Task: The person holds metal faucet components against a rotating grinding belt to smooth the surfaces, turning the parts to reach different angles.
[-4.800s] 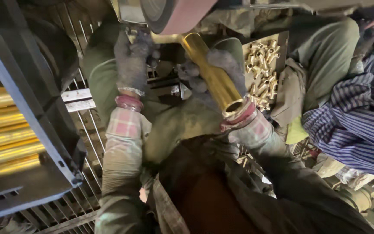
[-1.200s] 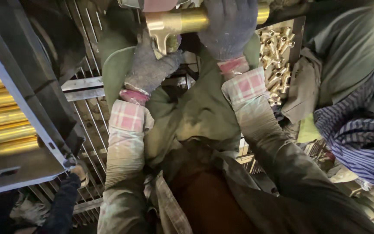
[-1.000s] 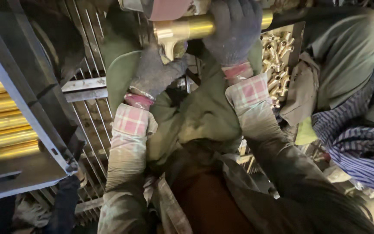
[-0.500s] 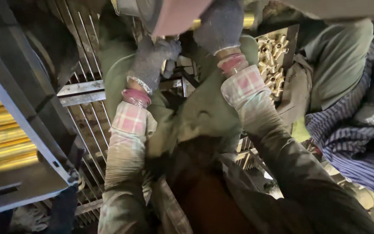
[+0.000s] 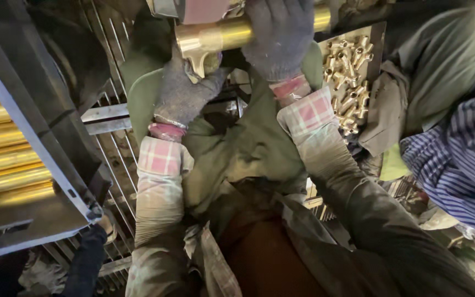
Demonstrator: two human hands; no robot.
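Dim, warm light is falling from above, glaring off the brass tube; edges are blurring and shadows are pooling below.

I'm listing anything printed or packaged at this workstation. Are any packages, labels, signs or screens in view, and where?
None in view: no package, label, sign or screen.
Closest to a container: the open tray of small brass fittings, upper right, dark and rectangular.
Rack of brass tubes, left, grey metal frame, unmarked.
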